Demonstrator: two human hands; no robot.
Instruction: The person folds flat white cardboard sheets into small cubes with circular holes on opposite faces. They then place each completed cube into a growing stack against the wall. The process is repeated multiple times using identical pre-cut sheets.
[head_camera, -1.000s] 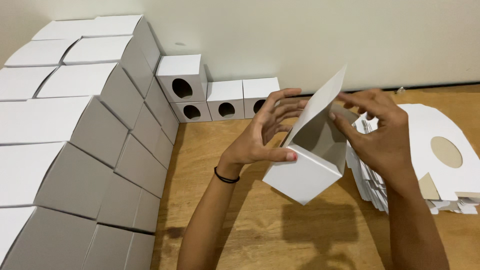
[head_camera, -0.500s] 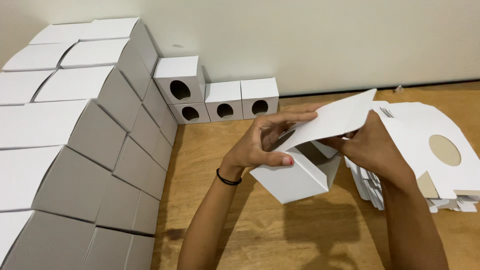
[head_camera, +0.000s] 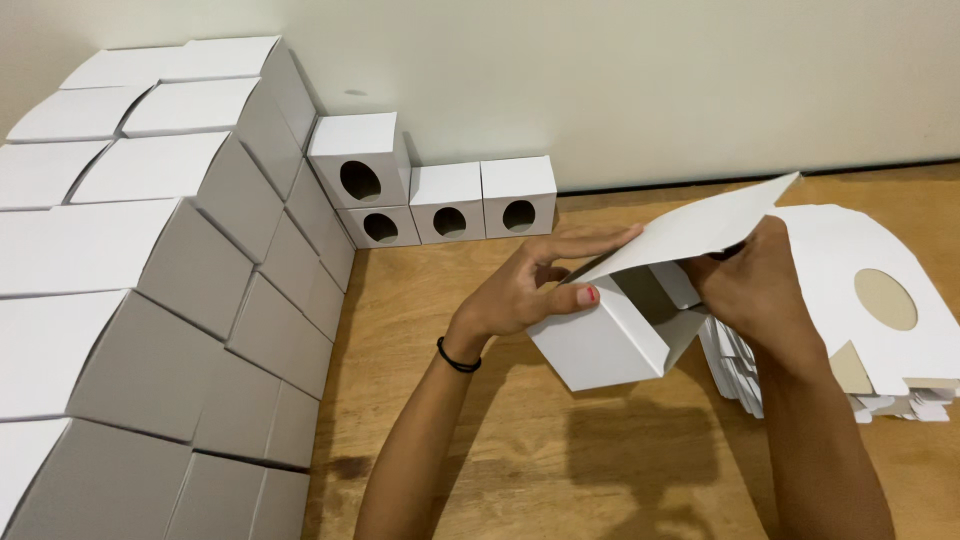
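Head view: both hands on a half-folded white box, centre frame.

Left hand clamps the box by its near wall, thumb pressed on the side. Right hand grips under the raised lid flap; the open box looks empty inside. Flat blanks sit stacked at right. Finished boxes are piled at left, and cut-out boxes line the wall, holes dark, contents not visible.

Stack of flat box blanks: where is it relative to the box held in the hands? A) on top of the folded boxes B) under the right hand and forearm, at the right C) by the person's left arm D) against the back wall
B: the stack of flat box blanks lies on the table at the right, behind the right hand working on the box.
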